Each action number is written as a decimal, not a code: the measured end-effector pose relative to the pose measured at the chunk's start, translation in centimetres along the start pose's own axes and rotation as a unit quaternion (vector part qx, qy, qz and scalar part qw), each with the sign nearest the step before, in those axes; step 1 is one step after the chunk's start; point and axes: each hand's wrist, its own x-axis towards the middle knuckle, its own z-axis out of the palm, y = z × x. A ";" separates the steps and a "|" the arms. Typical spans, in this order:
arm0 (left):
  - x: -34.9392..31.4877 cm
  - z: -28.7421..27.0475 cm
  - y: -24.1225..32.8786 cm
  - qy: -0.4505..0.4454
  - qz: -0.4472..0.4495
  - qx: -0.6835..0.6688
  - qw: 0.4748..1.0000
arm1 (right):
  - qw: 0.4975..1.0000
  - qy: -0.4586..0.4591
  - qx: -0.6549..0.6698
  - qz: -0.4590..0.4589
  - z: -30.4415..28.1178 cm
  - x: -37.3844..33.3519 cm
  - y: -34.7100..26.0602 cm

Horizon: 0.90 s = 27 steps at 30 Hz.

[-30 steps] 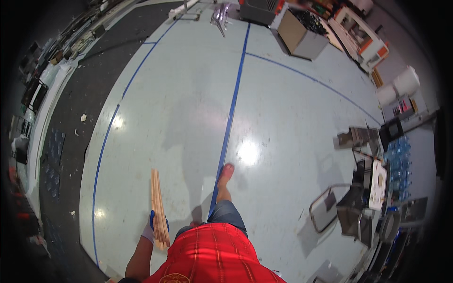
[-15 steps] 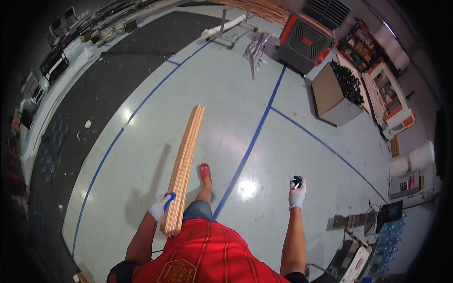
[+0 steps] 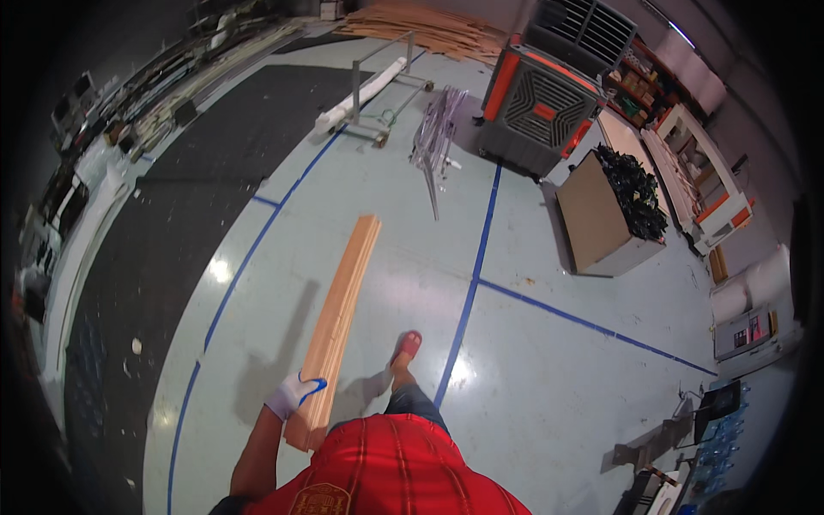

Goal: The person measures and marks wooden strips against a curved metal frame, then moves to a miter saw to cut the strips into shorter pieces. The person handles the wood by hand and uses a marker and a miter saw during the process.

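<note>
My left hand (image 3: pixel 292 395), in a white glove with blue on the fingers, is closed around a long bundle of light wooden strips (image 3: pixel 339 322). It grips them near their lower end, against my left side. The strips look stacked tightly together, with grooved edges facing right, and they point forward and slightly right over the floor. My fingers are partly hidden behind the wood. My right hand is out of the picture.
Blue tape lines (image 3: pixel 468 318) cross the pale floor. Ahead stand a metal trolley frame (image 3: pixel 356 90), a pile of purplish plastic strips (image 3: pixel 438 133) and a large grey-orange air cooler (image 3: pixel 542 112). A box of black material (image 3: pixel 596 223) stands to the right. A dark mat (image 3: pixel 172 249) lies left.
The view has moved forward, so the trolley, cooler and box appear nearer. My right hand has left the picture. The wooden strips stay in my left hand, and a sandalled foot has stepped forward.
</note>
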 end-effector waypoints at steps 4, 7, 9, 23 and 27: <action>13.9 -0.7 8.1 0.000 -0.004 -0.007 1.000 | 0.999 -0.014 0.026 0.024 0.9 5.5 -17.4; 22.7 -1.5 15.7 -0.002 -0.032 -0.007 0.999 | 0.991 -0.011 0.136 -0.008 -1.3 11.2 -34.2; 28.0 -2.2 20.4 0.007 -0.040 0.022 0.999 | 0.966 0.000 0.256 -0.043 -4.0 15.4 -48.4; 76.3 -15.6 52.9 -0.102 0.002 0.063 0.993 | 0.886 0.160 0.200 -0.387 -6.9 27.3 -113.2; 87.7 -18.0 64.2 -0.133 -0.006 0.039 0.990 | 0.991 0.002 0.122 -0.056 1.0 25.3 -108.3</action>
